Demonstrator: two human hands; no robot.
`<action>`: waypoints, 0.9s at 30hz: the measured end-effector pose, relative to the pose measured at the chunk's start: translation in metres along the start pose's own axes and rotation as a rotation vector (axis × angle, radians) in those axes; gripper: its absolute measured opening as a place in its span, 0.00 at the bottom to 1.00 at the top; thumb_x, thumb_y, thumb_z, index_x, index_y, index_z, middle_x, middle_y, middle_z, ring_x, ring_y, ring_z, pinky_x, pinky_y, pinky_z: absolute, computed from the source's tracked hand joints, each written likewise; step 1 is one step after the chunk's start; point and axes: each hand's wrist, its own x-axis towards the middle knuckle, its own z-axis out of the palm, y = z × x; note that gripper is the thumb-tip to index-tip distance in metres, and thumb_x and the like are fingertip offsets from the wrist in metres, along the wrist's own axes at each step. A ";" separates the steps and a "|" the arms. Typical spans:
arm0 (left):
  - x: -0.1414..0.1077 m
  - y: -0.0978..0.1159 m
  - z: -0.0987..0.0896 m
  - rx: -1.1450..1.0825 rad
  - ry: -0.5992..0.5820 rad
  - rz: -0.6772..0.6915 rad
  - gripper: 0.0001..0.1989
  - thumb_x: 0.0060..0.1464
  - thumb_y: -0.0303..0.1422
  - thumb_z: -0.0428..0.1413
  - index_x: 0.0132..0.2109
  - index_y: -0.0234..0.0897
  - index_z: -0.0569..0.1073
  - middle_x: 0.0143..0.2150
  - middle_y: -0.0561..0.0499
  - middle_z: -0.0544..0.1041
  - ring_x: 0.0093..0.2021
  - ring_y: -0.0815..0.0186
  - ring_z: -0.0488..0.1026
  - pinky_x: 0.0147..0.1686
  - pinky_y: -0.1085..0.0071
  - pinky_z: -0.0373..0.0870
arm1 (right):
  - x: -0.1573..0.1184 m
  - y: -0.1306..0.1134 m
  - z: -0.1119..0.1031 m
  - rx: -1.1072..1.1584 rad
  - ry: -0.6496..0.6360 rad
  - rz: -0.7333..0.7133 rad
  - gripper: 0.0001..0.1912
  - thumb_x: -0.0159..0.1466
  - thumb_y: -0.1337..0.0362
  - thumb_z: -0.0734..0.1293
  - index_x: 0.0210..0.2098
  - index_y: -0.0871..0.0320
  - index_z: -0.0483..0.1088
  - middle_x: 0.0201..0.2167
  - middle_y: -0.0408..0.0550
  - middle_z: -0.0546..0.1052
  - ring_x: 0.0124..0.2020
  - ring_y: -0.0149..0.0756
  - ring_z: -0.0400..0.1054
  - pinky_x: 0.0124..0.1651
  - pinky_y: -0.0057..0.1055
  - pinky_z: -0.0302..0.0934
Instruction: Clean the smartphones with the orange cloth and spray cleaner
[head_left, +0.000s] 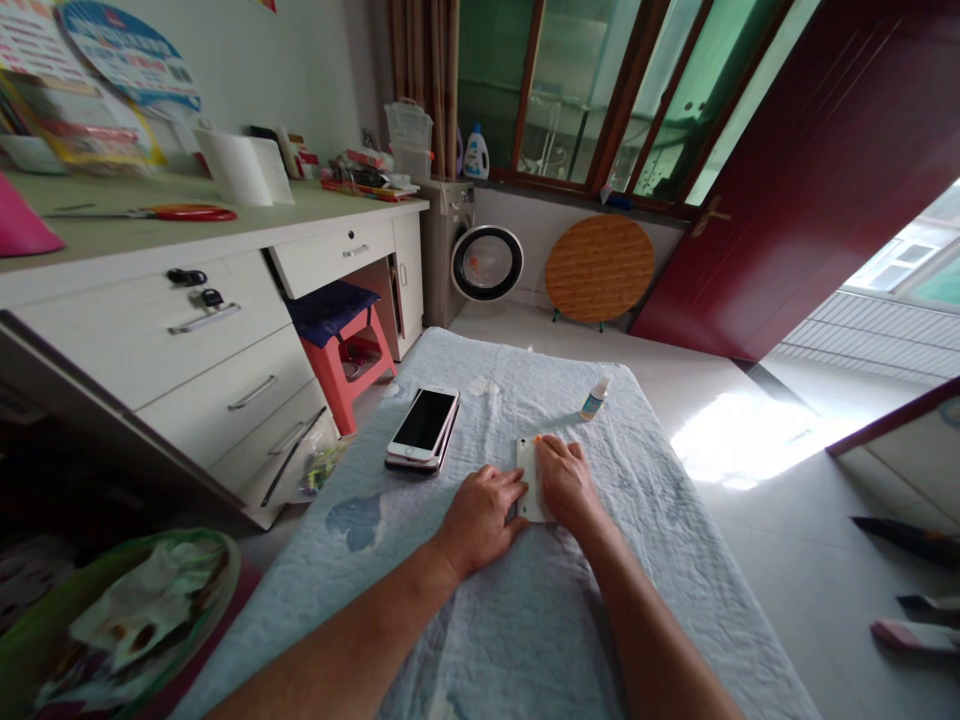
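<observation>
A white smartphone [529, 500] lies on the cloth-covered table, its back apparently facing up, with a small dark camera spot near the top left corner. My left hand [482, 518] holds it at its left edge, fingers over the side and thumb near the lower corner. Curled on the phone's right part is my right hand [568, 482], closed, with a bit of orange at its fingertips; what it holds is hidden. To the left rests a stack of phones, a white one [425, 422] with a black screen on top. A small spray bottle [595, 398] stands beyond my right hand.
The blue-grey quilted cloth [660, 560] covers the table. Left are a desk [225, 352] with drawers, a pink stool [349, 360] and a waste bin [232, 560]. Beyond stand a washing machine with an open door [517, 262] and a round wooden board [600, 268].
</observation>
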 end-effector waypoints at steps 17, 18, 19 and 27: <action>0.000 0.004 -0.005 -0.015 -0.007 0.019 0.14 0.56 0.37 0.56 0.49 0.40 0.72 0.48 0.48 0.74 0.48 0.56 0.67 0.50 0.60 0.64 | -0.002 -0.019 -0.006 0.163 -0.079 -0.151 0.19 0.64 0.69 0.56 0.47 0.50 0.73 0.50 0.45 0.73 0.46 0.39 0.60 0.50 0.35 0.48; 0.000 0.003 -0.005 -0.014 -0.005 0.023 0.13 0.56 0.37 0.56 0.48 0.40 0.73 0.47 0.48 0.75 0.48 0.56 0.68 0.49 0.60 0.64 | -0.002 -0.019 -0.007 0.183 -0.091 -0.162 0.20 0.62 0.71 0.56 0.46 0.51 0.74 0.49 0.44 0.74 0.46 0.39 0.60 0.51 0.35 0.48; 0.000 0.003 -0.005 -0.012 0.000 0.024 0.12 0.56 0.37 0.56 0.47 0.40 0.73 0.46 0.48 0.75 0.47 0.56 0.68 0.48 0.61 0.64 | -0.003 -0.020 -0.008 0.202 -0.097 -0.171 0.21 0.61 0.72 0.56 0.46 0.51 0.75 0.49 0.44 0.74 0.46 0.38 0.60 0.51 0.35 0.48; -0.002 0.000 0.002 0.009 0.013 0.002 0.11 0.53 0.36 0.59 0.43 0.37 0.73 0.42 0.47 0.75 0.46 0.56 0.68 0.48 0.61 0.65 | -0.002 -0.021 -0.012 0.195 -0.063 -0.238 0.20 0.70 0.62 0.51 0.48 0.54 0.72 0.49 0.46 0.74 0.48 0.37 0.61 0.54 0.37 0.46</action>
